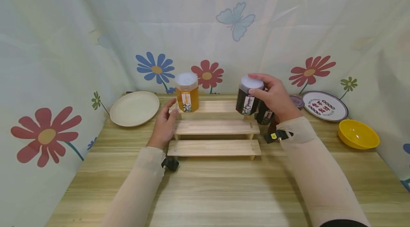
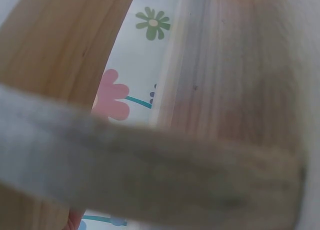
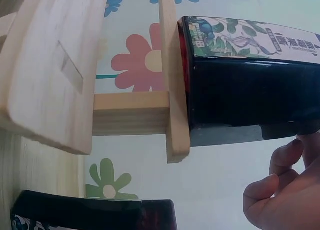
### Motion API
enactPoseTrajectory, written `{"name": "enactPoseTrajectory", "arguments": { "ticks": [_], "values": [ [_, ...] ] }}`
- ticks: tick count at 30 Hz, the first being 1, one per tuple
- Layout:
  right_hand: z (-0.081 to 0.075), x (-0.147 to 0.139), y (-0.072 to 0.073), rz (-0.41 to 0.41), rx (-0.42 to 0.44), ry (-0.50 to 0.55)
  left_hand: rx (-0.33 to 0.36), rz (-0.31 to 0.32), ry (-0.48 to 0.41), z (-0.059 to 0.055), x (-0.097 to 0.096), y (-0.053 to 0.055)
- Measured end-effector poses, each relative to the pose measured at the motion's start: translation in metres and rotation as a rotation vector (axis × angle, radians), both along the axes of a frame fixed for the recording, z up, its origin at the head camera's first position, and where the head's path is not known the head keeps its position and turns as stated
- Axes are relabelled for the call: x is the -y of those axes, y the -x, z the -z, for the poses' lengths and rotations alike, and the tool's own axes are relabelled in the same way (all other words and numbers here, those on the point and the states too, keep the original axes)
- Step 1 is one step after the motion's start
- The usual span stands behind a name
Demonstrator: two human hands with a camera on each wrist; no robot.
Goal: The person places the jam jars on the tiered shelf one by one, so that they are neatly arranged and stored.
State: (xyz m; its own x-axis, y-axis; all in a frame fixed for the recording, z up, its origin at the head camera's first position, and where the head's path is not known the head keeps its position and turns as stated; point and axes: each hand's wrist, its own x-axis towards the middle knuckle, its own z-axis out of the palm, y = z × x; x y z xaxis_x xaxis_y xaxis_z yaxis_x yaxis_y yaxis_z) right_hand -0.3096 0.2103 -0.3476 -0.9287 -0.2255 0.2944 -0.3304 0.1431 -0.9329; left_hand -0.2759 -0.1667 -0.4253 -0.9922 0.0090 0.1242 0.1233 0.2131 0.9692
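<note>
A three-step wooden rack (image 1: 214,147) stands on the table. On the left of its top step is a jar of amber contents (image 1: 188,95) with a whitish lid, upright. My left hand (image 1: 164,127) grips the left end of that step, thumb at the front edge; the left wrist view shows mostly blurred boards. At the top step's right end stands a dark labelled jar (image 1: 246,101). My right hand (image 1: 276,95) holds it by the lid, thumb in front and fingers over the far side. The right wrist view shows this dark jar (image 3: 255,95) with its base against the step.
Another dark jar (image 1: 265,115) stands beside the rack's right side, partly behind my hand. A purple lid (image 1: 297,101) shows behind my right wrist. A cream plate (image 1: 134,109) lies left; a patterned plate (image 1: 325,106) and yellow bowl (image 1: 358,134) are right. A flowered curtain hangs behind.
</note>
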Motion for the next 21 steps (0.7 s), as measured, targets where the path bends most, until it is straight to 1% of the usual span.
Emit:
{"name": "enactPoseTrajectory", "arguments": {
  "ticks": [6,10,13,18,21],
  "values": [
    [0.001,0.005,0.006,-0.048,-0.051,-0.011,-0.005,0.001,0.005,-0.004,0.000,-0.003],
    [0.000,0.008,0.008,-0.063,-0.060,-0.031,-0.004,-0.004,0.008,-0.004,0.000,-0.003],
    [-0.001,0.010,0.011,-0.073,-0.044,-0.039,0.000,-0.006,0.010,0.003,0.002,0.003],
    [-0.001,0.011,0.014,-0.090,-0.026,-0.049,-0.011,-0.005,0.007,0.023,0.006,0.016],
    [-0.001,0.010,0.016,-0.102,-0.022,-0.041,-0.029,-0.007,0.011,0.028,0.008,0.020]
  ]
}}
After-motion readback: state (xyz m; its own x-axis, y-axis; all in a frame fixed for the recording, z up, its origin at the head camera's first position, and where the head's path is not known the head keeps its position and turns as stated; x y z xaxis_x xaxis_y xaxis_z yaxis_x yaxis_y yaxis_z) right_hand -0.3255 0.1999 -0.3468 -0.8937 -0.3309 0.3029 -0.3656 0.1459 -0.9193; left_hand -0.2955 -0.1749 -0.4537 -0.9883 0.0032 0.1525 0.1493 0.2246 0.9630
